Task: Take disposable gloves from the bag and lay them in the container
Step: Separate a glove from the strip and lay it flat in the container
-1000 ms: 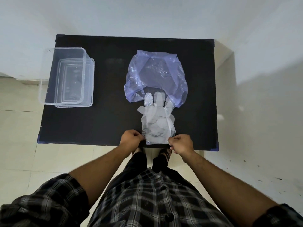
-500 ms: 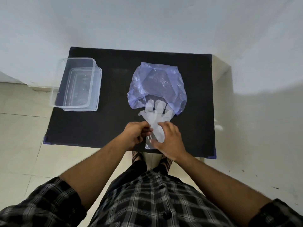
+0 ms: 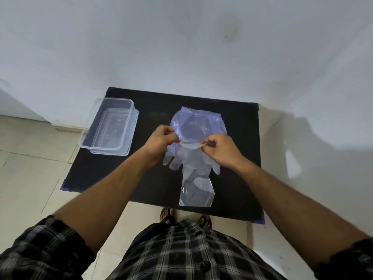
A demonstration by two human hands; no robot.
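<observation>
Both our hands pinch a clear glove (image 3: 193, 158) by its cuff edge, left hand (image 3: 162, 138) and right hand (image 3: 221, 147) closed on it (fingers hanging toward us) above the black table (image 3: 238, 138), just near of the bluish bag (image 3: 198, 124); the container (image 3: 110, 127) sits well left.

Single head-worn wide-angle view: you look forward and down from standing height onto the black table (image 3: 238, 138), wall above it, floor at both sides. Your forearms and checked shirt (image 3: 181, 251) fill the near bottom edge; table sits mid-frame, at arm's reach.
</observation>
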